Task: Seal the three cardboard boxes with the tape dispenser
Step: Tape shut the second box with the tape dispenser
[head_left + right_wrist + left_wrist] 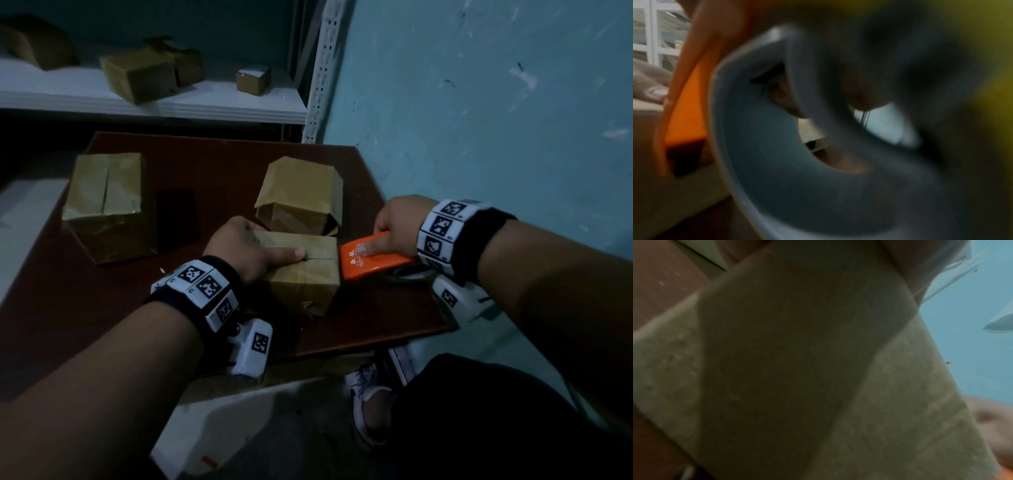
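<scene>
Right now the left hand (251, 248) presses flat on the small box (301, 274) near the tabletop's (212, 161) front edge, fingers straight along its top seam. At the box's right end, the right hand (394, 222) grips the orange tape dispenser (373, 260), nose touching the box. Taping looks about to start: next, I'd say, a steady pull along the seam. Two more boxes wait behind.

Creased cardboard box (301, 274), glossy orange plastic dispenser (370, 263).
</scene>
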### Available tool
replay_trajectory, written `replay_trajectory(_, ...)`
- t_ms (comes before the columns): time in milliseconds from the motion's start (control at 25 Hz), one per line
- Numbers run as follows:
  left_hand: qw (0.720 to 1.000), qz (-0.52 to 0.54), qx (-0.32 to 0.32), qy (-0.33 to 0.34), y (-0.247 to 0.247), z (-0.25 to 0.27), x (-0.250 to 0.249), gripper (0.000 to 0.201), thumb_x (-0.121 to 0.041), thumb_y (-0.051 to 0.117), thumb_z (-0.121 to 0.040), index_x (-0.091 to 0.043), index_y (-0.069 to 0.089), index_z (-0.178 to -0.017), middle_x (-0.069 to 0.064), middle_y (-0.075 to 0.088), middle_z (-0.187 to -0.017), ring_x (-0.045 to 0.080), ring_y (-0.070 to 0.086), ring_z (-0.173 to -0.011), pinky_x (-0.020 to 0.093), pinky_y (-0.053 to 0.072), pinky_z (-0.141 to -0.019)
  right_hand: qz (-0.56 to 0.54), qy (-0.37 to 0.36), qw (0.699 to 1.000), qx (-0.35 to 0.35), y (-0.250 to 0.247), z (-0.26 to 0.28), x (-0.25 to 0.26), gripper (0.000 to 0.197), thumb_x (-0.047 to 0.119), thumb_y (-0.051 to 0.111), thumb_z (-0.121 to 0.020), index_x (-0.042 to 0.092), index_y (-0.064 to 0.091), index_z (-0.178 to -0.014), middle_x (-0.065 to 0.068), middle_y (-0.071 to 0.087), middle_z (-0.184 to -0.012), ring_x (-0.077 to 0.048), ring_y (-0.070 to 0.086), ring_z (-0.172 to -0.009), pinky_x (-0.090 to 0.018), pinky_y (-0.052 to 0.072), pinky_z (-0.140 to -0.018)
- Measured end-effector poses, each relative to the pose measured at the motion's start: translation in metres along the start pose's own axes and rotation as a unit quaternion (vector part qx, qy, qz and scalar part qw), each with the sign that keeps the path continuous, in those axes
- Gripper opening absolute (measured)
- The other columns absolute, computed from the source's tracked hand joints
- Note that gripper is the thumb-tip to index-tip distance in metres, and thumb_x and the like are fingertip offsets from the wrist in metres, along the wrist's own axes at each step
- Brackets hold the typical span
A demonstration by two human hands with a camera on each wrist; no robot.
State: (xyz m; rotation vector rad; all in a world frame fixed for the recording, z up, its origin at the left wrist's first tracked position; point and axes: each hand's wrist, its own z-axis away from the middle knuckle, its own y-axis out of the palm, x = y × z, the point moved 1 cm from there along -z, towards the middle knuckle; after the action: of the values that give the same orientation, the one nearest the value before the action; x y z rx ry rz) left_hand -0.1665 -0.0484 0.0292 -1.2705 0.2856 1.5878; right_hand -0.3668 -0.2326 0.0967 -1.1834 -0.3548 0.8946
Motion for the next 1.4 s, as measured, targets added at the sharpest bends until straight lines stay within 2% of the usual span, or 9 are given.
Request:
replay_trajectory(200,1.000,-0.005,-0.010,0.004,-0.001,-0.001,0.002,0.076,-0.055,0.098,-0.054,-0.026,0.056,-0.111,-0.002,0.060,-0.111,0.018,0.058,-0.095,0.034,0.045,-0.062,0.031,0.062,0.997,0.014,0.027,-0.004,-0.018,0.064,0.079,0.060,-0.087,0.015,0.069,-0.084,-0.006,0.069,-0.086,-0.025,0.064,-0.078,-0.032,0.051,-0.070)
replay_trajectory(520,1.000,-0.002,-0.019,-0.016,0.001,0.000,-0.001,0.078,-0.055,0.098,-0.054,-0.028,0.057,-0.115,-0.001,0.060,-0.115,0.023,0.060,-0.100,0.043,0.056,-0.074,-0.089,0.095,0.987,-0.093,0.068,-0.015,0.011,0.050,0.054,0.065,-0.095,0.020,0.057,-0.131,-0.009,0.070,-0.113,-0.033,0.067,-0.100,-0.037,0.051,-0.079)
replay_trajectory(760,1.000,0.004,-0.020,-0.016,0.001,0.001,-0.001,0.072,-0.055,0.097,-0.057,-0.029,0.057,-0.111,-0.003,0.059,-0.112,0.020,0.058,-0.096,0.037,0.050,-0.065,-0.094,0.114,0.976,-0.162,0.065,-0.005,0.017,0.055,0.061,0.062,-0.094,0.026,0.057,-0.136,-0.007,0.063,-0.122,-0.030,0.060,-0.110,-0.044,0.052,-0.093)
replay_trajectory(880,1.000,-0.002,-0.018,-0.014,0.000,0.002,-0.001,0.071,-0.055,0.096,-0.057,-0.030,0.057,-0.110,-0.003,0.058,-0.110,0.019,0.057,-0.095,0.037,0.049,-0.064,-0.335,0.107,0.903,-0.247,0.049,0.005,0.026,0.031,0.051,0.053,-0.103,0.028,0.067,-0.118,0.000,0.071,-0.106,-0.023,0.068,-0.098,-0.043,0.057,-0.088)
replay_trajectory(1040,1.000,-0.001,-0.018,-0.011,-0.001,0.003,-0.002,0.070,-0.056,0.096,-0.058,-0.029,0.057,-0.109,-0.003,0.059,-0.110,0.019,0.058,-0.095,0.037,0.052,-0.064,-0.559,0.120,0.810,-0.132,0.056,0.010,0.060,0.032,0.057,0.047,-0.105,0.029,0.061,-0.110,-0.005,0.072,-0.100,-0.025,0.074,-0.084,-0.050,0.066,-0.069)
replay_trajectory(1120,1.000,-0.002,-0.022,-0.009,0.000,0.004,-0.003,0.070,-0.056,0.096,-0.058,-0.029,0.057,-0.109,-0.003,0.059,-0.111,0.019,0.058,-0.095,0.037,0.051,-0.064,-0.629,0.120,0.765,-0.073,0.066,0.005,0.068,0.037,0.058,0.046,-0.106,0.026,0.060,-0.120,-0.007,0.068,-0.109,-0.030,0.071,-0.094,-0.052,0.066,-0.070)
replay_trajectory(1240,1.000,0.001,-0.025,-0.013,0.000,0.005,-0.004,0.067,-0.054,0.096,-0.060,-0.028,0.057,-0.109,-0.003,0.059,-0.111,0.019,0.059,-0.095,0.036,0.050,-0.062,-0.757,0.123,0.642,-0.021,0.078,-0.006,0.072,0.053,0.063,0.050,-0.102,0.014,0.064,-0.118,-0.017,0.073,-0.110,-0.038,0.073,-0.098,-0.057,0.063,-0.080)
replay_trajectory(1320,1.000,0.001,-0.027,-0.013,0.000,0.005,-0.004,0.067,-0.055,0.096,-0.059,-0.028,0.058,-0.108,-0.003,0.060,-0.113,0.020,0.059,-0.098,0.037,0.051,-0.064,-0.762,0.137,0.631,-0.053,0.085,-0.016,0.072,0.076,0.078,0.055,-0.088,0.010,0.068,-0.118,-0.018,0.076,-0.099,-0.039,0.074,-0.091,-0.064,0.059,-0.084)
replay_trajectory(1400,0.999,-0.003,-0.033,-0.011,0.000,0.005,-0.004,0.069,-0.056,0.096,-0.057,-0.028,0.058,-0.107,-0.003,0.061,-0.112,0.020,0.060,-0.098,0.037,0.052,-0.064,-0.730,0.124,0.667,-0.088,0.097,-0.028,0.072,0.092,0.099,0.052,-0.066,0.022,0.075,-0.110,-0.006,0.079,-0.098,-0.034,0.075,-0.095,-0.065,0.057,-0.092)
